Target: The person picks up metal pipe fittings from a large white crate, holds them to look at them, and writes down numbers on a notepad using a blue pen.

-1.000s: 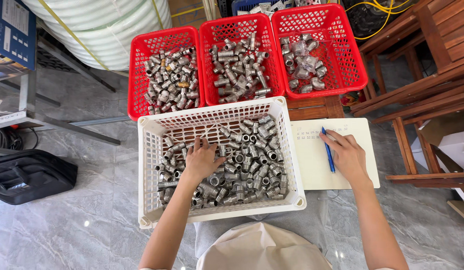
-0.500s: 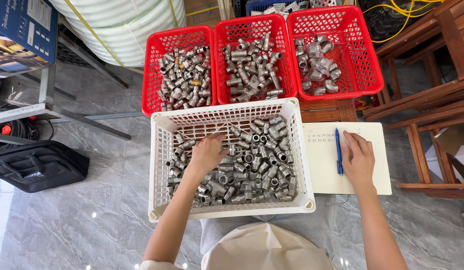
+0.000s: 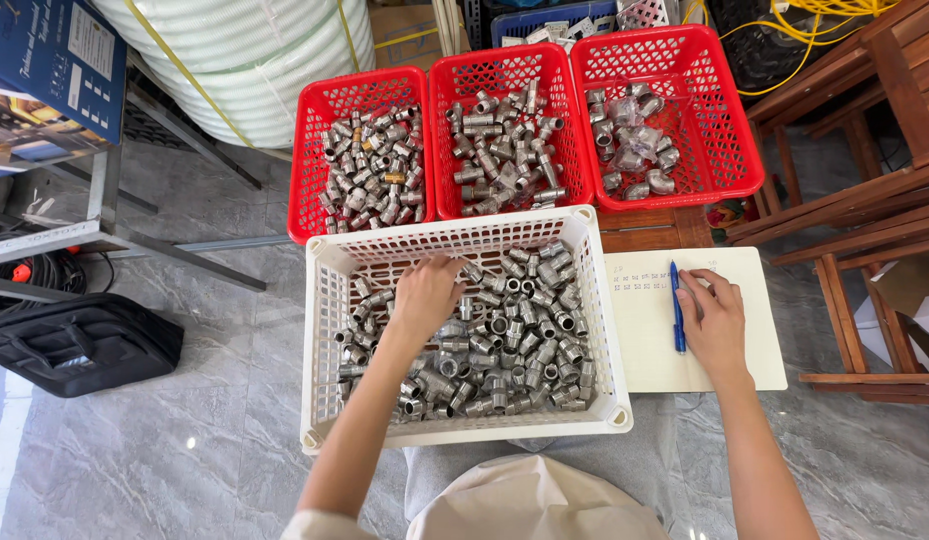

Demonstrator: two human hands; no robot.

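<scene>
Many fittings: grey metal pipe fittings [image 3: 495, 345] fill the white basket [image 3: 595, 395], set on the floor just in front of the person.
Left hand: left hand [image 3: 425, 295] is down among the fittings, fingers curled; whether it grips one, cannot tell.
Right hand: right hand [image 3: 715, 320] lies flat and open on the white sheet [image 3: 645, 340], beside the blue pen [image 3: 677, 308].
Beyond: three red baskets [image 3: 315, 190] of fittings touch the white basket's far rim.
Floor: grey marble tiles [image 3: 225, 400].
Edges: black bag [image 3: 80, 340] left, wooden furniture [image 3: 865, 200] right, white hose coil [image 3: 245, 50] behind.
Open room: bare floor at lower left.
</scene>
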